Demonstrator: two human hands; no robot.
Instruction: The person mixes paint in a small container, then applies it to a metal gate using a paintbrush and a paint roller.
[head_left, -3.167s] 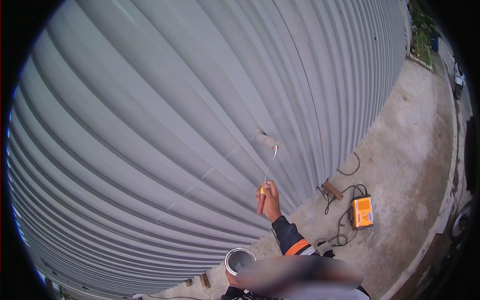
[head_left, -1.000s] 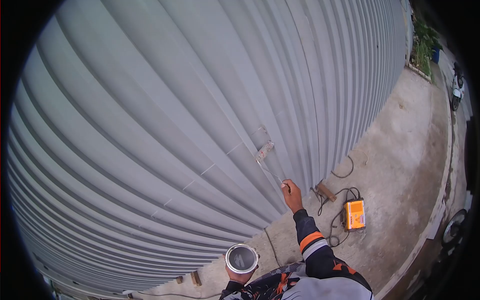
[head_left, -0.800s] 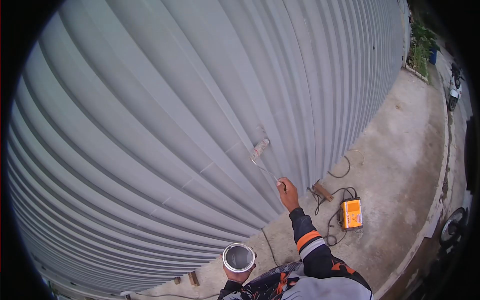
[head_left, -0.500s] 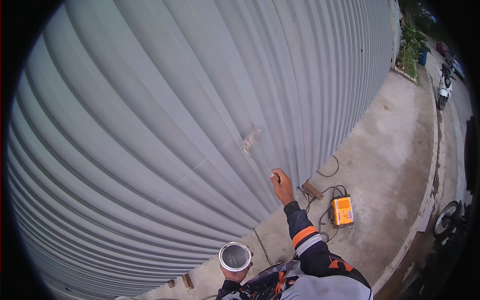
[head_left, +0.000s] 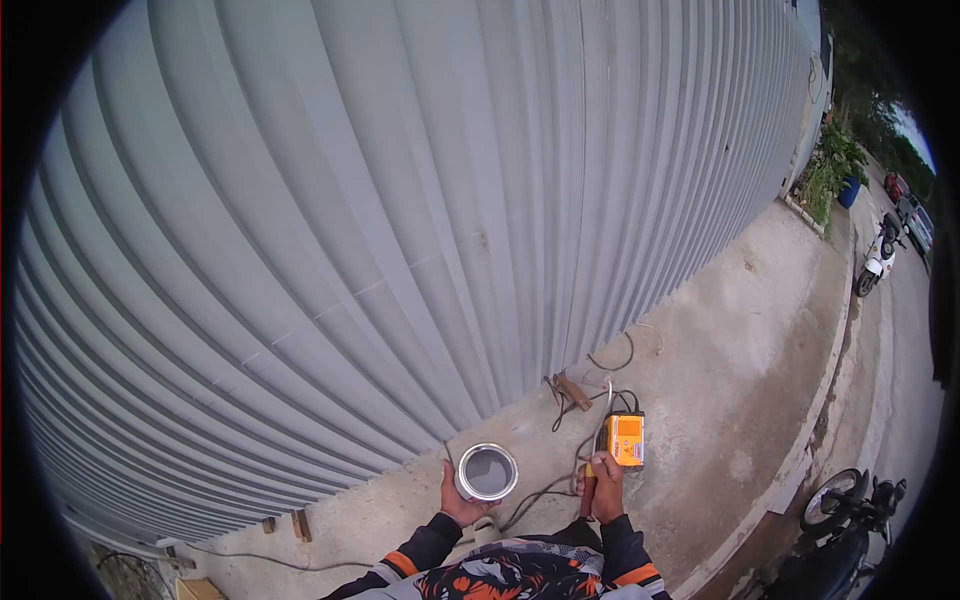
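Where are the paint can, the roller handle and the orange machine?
paint can (head_left: pixel 487 471), head view, on the grey paint inside the open top.
roller handle (head_left: pixel 589 480), head view, on the grip above the right fist.
orange machine (head_left: pixel 626 439), head view, on its top face.

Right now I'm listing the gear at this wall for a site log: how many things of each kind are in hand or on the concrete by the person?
Paint can, in the left hand: 1
Paint roller, in the right hand: 1
Orange machine with cables: 1
Wood block: 1
Total: 4

Soft overcast daylight, sharp centre (heavy fisheye, black corners).
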